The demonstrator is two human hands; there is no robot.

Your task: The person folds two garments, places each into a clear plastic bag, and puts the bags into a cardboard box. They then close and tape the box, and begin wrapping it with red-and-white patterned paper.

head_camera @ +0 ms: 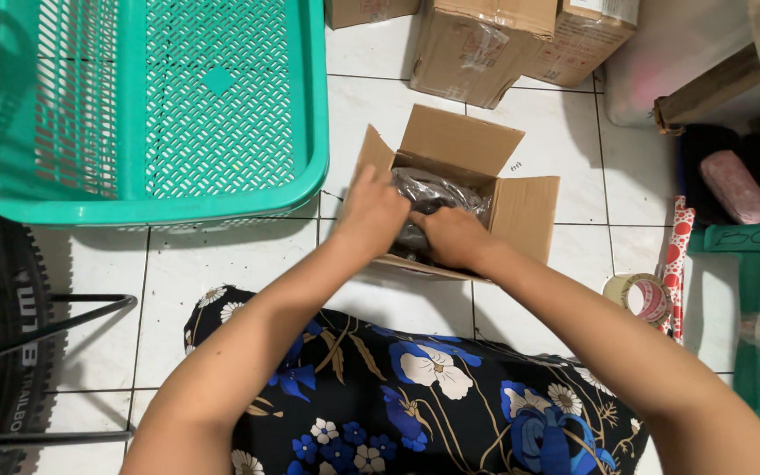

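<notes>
left hand (pixel 373 211) and right hand (pixel 452 236) both grasp the dark plastic-wrapped bundle (pixel 437 192) inside the open cardboard box (pixel 521 211), at 12 o'clock; packing step, seating it calls for downward pressure.

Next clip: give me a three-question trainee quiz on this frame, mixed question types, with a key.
1. True or false: both the left hand and the right hand are inside the open cardboard box.
2. Multiple choice: what lies in the box under the hands? A) a glass jar B) a dark item wrapped in clear plastic C) a stack of books
3. Short answer: what sits on the tile floor to the right of the box, beside the red dotted roll?

Key
1. True.
2. B, the dark plastic-wrapped item.
3. A roll of tape.
</notes>
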